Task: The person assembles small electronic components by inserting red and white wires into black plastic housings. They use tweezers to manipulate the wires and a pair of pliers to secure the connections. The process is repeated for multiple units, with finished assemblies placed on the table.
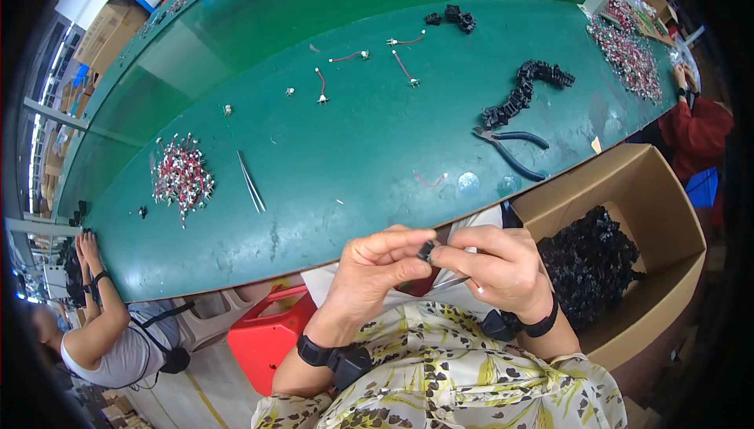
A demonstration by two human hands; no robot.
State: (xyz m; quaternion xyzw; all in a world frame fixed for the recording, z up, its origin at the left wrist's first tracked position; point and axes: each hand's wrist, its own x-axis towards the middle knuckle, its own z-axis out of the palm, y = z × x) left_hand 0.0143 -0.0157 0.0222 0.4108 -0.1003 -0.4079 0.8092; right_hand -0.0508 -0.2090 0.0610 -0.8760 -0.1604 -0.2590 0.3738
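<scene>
Two hands, left hand (369, 268) and right hand (503, 265), grips pinching one small black part (426, 251)

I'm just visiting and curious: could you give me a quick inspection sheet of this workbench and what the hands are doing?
Surface: long green table, a few scuffs.
Job's things: small black part pinched between left hand and right hand; a thin metal tool under the right hand.
Clutter: pile of red-and-white wired pieces, tweezers, pliers, chain of black parts, loose red leads.
Fingers: both hands' fingertips meet on the part; dark bands on both wrists.
Cables: nothing seen beyond the short red leads.
Surroundings: cardboard box of black parts at right, red container below, a co-worker at each end of the table.
</scene>
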